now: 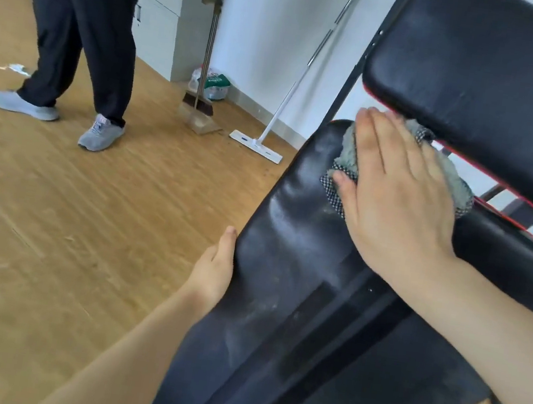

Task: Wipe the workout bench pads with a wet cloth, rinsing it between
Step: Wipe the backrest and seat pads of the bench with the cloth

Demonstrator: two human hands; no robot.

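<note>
1. Light brown wooden plank floor (52,206): on it stand a white flat mop (255,146), a brown broom with tan dustpan (198,113), and a filled plastic bag (211,84) by the wall; a whitish scrap (15,68) lies apart.
2. Dusty black upholstered bench pad (287,239): a grey fluffy cloth (348,148) lies at its far end.

The right hand (399,200) presses a grey cloth (351,152) flat near the pad's (280,238) far end while the left hand (214,270) grips its left edge.
</note>
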